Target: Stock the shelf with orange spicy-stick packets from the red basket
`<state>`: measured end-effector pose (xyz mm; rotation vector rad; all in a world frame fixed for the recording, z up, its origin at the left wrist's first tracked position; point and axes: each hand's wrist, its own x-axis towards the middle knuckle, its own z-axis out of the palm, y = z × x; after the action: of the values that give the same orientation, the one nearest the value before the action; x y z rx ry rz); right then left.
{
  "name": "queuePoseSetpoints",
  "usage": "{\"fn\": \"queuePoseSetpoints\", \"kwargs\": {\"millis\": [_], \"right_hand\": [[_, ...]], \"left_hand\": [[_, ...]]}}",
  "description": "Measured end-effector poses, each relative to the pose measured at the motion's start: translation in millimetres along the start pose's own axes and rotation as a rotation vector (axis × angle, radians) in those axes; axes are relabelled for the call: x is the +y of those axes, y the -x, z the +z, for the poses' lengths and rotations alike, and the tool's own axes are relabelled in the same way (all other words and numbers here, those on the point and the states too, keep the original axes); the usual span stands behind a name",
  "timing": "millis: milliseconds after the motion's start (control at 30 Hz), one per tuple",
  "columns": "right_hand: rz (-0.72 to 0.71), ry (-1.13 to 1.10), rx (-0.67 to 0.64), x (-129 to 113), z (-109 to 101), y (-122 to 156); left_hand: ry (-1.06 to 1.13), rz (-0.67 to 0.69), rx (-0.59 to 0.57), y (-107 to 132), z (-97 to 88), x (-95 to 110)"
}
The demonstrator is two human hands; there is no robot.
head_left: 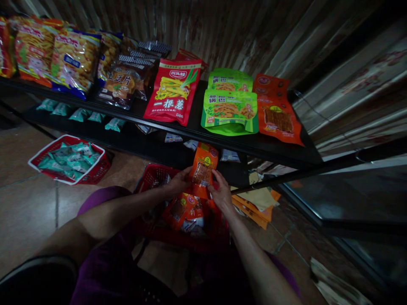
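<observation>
Both my hands grip an orange snack packet (202,171) by its sides, its brown contents showing through a clear window. My left hand (178,181) is closed on its left edge, and my right hand (220,190) on its lower right edge. Below it stands a red shopping basket (149,171) between my knees. Inside the basket lie another orange packet (178,210) and several small white-and-blue packets (192,224). The upper end of the held packet overlaps the lower shelf (152,152) in view.
The upper black shelf (187,131) bears a red bag (174,91), green bags (230,108), orange packets (278,114), brown bags (119,82) and noodle-snack bags (74,59). A second red basket (98,169) with teal packets stands left. Flattened cardboard (259,199) lies right, near a black rail (302,169).
</observation>
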<state>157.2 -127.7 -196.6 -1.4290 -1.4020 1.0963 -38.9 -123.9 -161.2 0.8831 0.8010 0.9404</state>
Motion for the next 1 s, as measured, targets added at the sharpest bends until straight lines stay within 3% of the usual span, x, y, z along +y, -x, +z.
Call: {"fn": "queuePoseSetpoints", "kwargs": {"millis": [67, 200, 300, 500, 833, 1000], "right_hand": [[0.074, -0.107, -0.013, -7.6, 5.9, 3.4], [0.267, -0.449, -0.171, -28.2, 15.2, 12.8], [0.322, -0.551, -0.235, -39.3, 16.7, 18.5], [0.456, -0.580, -0.128, -40.3, 22.2, 20.2], [0.474, -0.751, 0.028, -32.7, 20.8, 14.1], [0.446, -0.743, 0.037, -23.8, 20.0, 12.3]], "left_hand": [[-0.096, 0.037, -0.019, 0.5, 0.4, -4.8], [-0.439, 0.124, -0.053, 6.0, -1.2, -14.0], [-0.724, 0.212, -0.068, 12.9, -1.4, -17.9], [-1.043, 0.328, -0.106, 20.9, 5.0, -18.2], [-0.984, 0.337, -0.143, 16.7, -1.9, -13.0], [-0.839, 0.374, -0.051, 11.6, -2.6, -3.5]]}}
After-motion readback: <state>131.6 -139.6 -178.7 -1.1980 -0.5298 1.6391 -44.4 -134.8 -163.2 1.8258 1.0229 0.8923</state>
